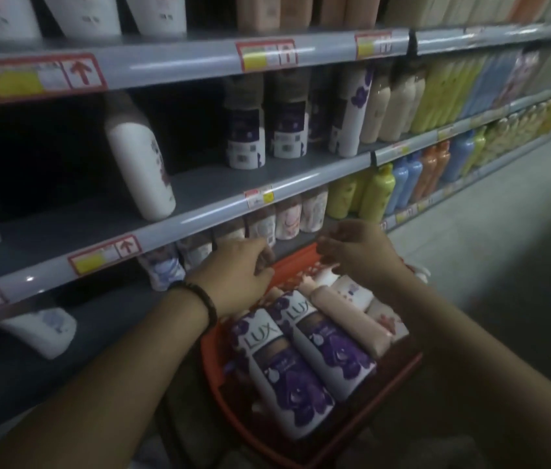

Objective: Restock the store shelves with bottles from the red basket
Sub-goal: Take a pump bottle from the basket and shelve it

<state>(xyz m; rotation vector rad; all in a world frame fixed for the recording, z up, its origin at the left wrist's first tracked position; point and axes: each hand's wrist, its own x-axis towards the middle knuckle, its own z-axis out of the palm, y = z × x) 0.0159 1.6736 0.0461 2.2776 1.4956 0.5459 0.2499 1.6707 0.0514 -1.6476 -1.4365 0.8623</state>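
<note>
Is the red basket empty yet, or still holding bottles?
Not empty: the red basket holds two purple Lux bottles and pale pink ones lying flat.

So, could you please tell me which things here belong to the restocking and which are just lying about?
Job: red basket, purple Lux bottles and peach bottle in it, half-empty middle shelf, left hand, right hand.
Lying about: yellow bottles, blue bottles, price tags.

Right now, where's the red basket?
Head view, lower centre: the red basket sits under the left hand and right hand, beside the lowest visible shelf, purple Lux bottles lying inside.
</note>
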